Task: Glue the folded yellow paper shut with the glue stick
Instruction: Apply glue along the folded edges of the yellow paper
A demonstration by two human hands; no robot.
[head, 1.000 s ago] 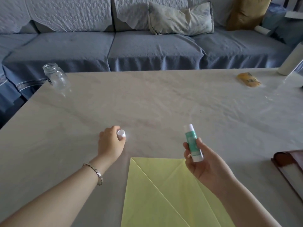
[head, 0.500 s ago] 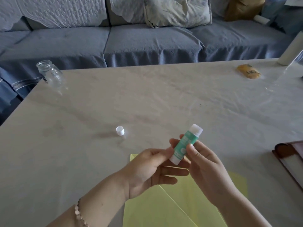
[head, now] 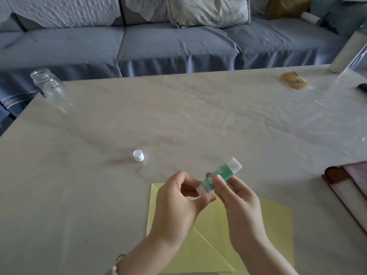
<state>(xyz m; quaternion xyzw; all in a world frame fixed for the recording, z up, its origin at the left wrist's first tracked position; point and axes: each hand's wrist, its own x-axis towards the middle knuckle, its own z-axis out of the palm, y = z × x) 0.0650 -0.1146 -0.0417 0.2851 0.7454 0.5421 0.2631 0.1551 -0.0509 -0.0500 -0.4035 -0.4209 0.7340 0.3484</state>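
Left hand (head: pixel 174 205) off cap (head: pixel 138 155), onto glue stick (head: pixel 220 175) above yellow paper (head: pixel 274 225) edge.

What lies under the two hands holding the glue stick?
The folded yellow paper lies on the table. The left hand and right hand hide its middle part.

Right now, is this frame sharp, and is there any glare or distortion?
Head view: left hand, right hand and glue stick sharp; glare on the table beside the white roll; wide-angle distortion leans that roll and the jar outward.
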